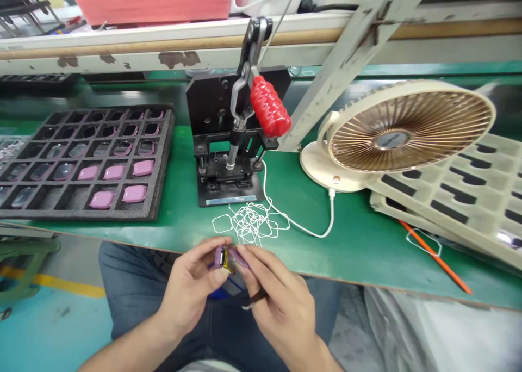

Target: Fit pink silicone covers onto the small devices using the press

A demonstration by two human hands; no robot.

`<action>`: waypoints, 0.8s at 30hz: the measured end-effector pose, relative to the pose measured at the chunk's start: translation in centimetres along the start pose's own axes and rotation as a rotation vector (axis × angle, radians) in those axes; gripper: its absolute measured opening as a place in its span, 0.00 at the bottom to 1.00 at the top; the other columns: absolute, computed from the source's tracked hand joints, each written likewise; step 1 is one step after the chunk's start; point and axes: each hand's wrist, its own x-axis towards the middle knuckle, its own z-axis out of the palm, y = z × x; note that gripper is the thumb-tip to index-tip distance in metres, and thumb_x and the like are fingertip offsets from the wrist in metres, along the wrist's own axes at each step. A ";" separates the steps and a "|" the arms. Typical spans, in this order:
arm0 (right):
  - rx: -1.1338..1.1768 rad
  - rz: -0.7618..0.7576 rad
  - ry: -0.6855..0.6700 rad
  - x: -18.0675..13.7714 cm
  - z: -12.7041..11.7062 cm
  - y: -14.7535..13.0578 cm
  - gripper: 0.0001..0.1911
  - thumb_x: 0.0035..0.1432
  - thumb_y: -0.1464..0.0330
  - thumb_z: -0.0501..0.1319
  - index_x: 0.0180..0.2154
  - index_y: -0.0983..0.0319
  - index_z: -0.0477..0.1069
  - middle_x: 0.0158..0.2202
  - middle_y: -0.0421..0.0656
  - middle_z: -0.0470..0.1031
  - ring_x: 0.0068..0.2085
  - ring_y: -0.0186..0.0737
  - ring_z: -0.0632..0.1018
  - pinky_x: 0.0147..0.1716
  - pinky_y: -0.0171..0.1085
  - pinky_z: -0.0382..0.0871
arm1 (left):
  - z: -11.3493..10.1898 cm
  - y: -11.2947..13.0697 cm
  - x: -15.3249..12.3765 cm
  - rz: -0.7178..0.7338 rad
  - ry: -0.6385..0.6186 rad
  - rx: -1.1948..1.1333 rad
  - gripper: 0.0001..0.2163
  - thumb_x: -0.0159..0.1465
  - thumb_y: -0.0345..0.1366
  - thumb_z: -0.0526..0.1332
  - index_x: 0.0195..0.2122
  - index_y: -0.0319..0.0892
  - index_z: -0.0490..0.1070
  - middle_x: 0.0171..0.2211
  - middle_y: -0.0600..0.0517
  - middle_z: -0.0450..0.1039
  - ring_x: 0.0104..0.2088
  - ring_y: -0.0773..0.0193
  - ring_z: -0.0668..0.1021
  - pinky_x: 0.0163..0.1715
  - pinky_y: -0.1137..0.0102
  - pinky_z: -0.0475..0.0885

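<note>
Both hands meet just off the near edge of the table (346,252), above the person's lap. The left hand (191,290) closes its grip on a small purple casing (225,256), thumb and fingertips pinching its left end. The right hand (277,301) closes its fingers on the right end of the same casing; a dark, thin tool (255,300) lies tucked under its palm, though its exact shape is hard to tell. A yellowish part shows inside the casing, between the two thumbs.

Just beyond the hands, on the green table, lies a tangle of thin white gasket loops (253,222). Behind them stands a black hand press (228,138) with a red-handled lever (269,106) raised. A white cable (310,228) runs from beside the press to a cream desk fan (403,132) on the right, which leans against a beige tray with dark slots (468,192). One more white loop (424,242) and an orange stick (436,258) lie near that tray.

On the left sits a black foam tray (163,160), with several pink casings (118,172) and some clear pieces in its compartments.
</note>
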 end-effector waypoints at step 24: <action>-0.057 -0.279 -0.169 -1.0 -0.4 1.8 0.29 0.73 0.75 0.61 0.72 0.59 0.65 0.65 0.54 0.75 0.56 0.47 0.84 0.42 0.41 0.84 | -1.1 -0.3 0.1 0.095 -0.080 0.094 0.21 0.56 0.34 0.81 0.52 0.50 0.86 0.56 0.43 0.82 0.60 0.47 0.81 0.63 0.56 0.75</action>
